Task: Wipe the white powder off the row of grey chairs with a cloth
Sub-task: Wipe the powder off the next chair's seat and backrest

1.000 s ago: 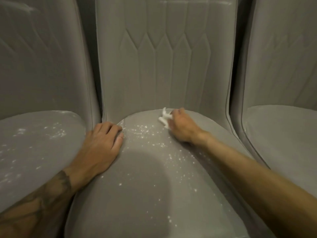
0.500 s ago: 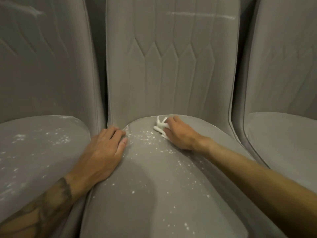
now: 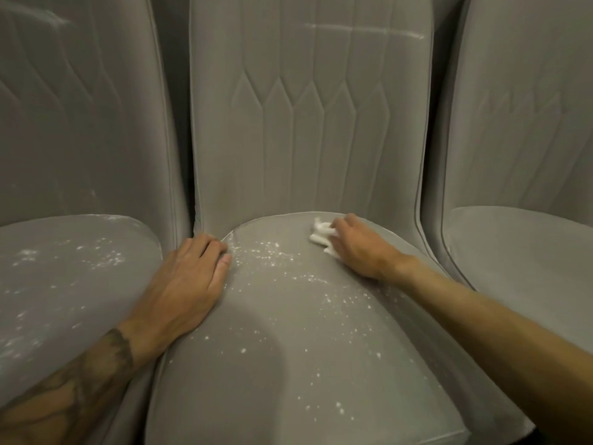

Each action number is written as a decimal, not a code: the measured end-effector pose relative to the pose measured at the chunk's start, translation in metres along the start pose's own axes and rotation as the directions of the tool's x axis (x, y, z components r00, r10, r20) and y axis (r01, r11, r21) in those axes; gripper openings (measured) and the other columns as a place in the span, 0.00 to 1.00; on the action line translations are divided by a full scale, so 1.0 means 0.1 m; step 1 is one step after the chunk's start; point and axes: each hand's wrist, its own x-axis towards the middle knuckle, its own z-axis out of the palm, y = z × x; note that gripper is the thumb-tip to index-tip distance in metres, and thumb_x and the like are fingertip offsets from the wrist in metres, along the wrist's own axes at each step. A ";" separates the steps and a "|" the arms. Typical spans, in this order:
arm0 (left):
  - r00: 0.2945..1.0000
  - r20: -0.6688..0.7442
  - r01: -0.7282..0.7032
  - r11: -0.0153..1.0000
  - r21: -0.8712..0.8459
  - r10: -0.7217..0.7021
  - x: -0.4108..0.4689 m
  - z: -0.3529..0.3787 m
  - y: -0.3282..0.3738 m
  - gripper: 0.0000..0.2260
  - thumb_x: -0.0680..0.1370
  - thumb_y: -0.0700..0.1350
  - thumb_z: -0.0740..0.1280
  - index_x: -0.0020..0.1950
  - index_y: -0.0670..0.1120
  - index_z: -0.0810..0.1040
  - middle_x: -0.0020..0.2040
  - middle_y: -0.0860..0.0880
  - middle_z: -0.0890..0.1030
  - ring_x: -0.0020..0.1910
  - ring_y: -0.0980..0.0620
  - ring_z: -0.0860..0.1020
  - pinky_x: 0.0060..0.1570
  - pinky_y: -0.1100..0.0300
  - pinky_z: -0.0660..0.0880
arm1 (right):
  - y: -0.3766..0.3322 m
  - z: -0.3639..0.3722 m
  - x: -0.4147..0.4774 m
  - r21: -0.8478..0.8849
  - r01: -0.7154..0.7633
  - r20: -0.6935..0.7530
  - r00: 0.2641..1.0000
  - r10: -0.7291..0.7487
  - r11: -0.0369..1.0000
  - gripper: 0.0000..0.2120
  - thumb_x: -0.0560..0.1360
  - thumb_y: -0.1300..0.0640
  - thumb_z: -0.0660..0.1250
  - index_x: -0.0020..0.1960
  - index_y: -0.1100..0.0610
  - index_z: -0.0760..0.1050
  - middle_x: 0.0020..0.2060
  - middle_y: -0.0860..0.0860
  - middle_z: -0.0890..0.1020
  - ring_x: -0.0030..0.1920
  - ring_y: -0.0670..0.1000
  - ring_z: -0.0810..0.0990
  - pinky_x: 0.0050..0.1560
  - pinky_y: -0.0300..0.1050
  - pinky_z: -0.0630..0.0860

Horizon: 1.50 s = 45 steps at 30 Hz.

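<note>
Head view. Three grey upholstered chairs are seen side by side, each just beside the next. The middle chair (image 3: 305,374) fills the centre of the view. Its backrest (image 3: 308,139) is stitched with a row of pointed vertical panels.

White powder (image 3: 266,252) is scattered in specks across the seat of the middle chair. It is densest near the rear left corner and trails diagonally toward the right edge and the front edge. A thin pale streak (image 3: 362,28) is seen across the top of the backrest. More powder specks are spread over the seat of the left chair (image 3: 64,284). The right chair (image 3: 519,268) is seen at the right edge of the view.

The cloth (image 3: 319,234), white and crumpled, lies on the seat of the middle chair. It is close to the rear edge, right of centre, where the seat meets the backrest. The right hand (image 3: 359,252) grips it, with the fingers curled over it and pressing it onto the seat. Only part of the cloth shows to the left of the fingers.

The left hand (image 3: 189,284) is laid flat on the left edge of the middle seat, near the rear left corner. Its fingers are straight and held together, and nothing is held. The fingertips touch the edge of the powdered patch. A dark tattoo (image 3: 118,348) is seen on the left forearm.
</note>
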 end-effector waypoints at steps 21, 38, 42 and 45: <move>0.999 -0.018 0.045 0.999 -0.027 -0.045 0.05 0.07 -0.06 0.21 0.84 0.58 0.48 0.60 0.50 0.77 0.56 0.53 0.75 0.53 0.52 0.72 0.58 0.50 0.73 | 0.21 -0.11 -0.48 -0.023 0.122 0.048 0.992 -0.120 0.992 0.12 0.83 0.49 0.57 0.60 0.57 0.69 0.53 0.52 0.72 0.48 0.53 0.72 0.52 0.47 0.69; 0.999 -0.031 0.028 0.999 -0.034 -0.029 0.06 0.10 -0.10 0.20 0.84 0.58 0.48 0.59 0.51 0.77 0.54 0.53 0.74 0.53 0.52 0.73 0.59 0.51 0.73 | 0.78 -0.25 -0.55 -0.090 -0.185 -0.053 0.982 0.180 0.979 0.12 0.83 0.50 0.58 0.58 0.59 0.70 0.56 0.58 0.74 0.51 0.59 0.74 0.51 0.50 0.70; 0.999 -0.024 0.030 0.999 -0.031 -0.031 0.06 0.12 -0.13 0.20 0.85 0.58 0.48 0.58 0.51 0.76 0.54 0.53 0.74 0.53 0.51 0.73 0.59 0.50 0.72 | 0.44 -0.16 -0.75 -0.024 0.006 -0.043 0.999 -0.007 1.000 0.10 0.83 0.49 0.57 0.56 0.56 0.69 0.52 0.52 0.72 0.47 0.53 0.72 0.50 0.49 0.70; 0.999 -0.026 0.029 0.999 -0.025 -0.030 0.06 0.11 -0.13 0.20 0.85 0.58 0.48 0.58 0.51 0.76 0.54 0.53 0.74 0.53 0.50 0.73 0.59 0.50 0.72 | 0.34 -0.25 -0.97 0.039 0.192 0.037 0.980 -0.193 0.981 0.11 0.83 0.48 0.57 0.61 0.53 0.69 0.53 0.49 0.72 0.48 0.49 0.73 0.51 0.43 0.70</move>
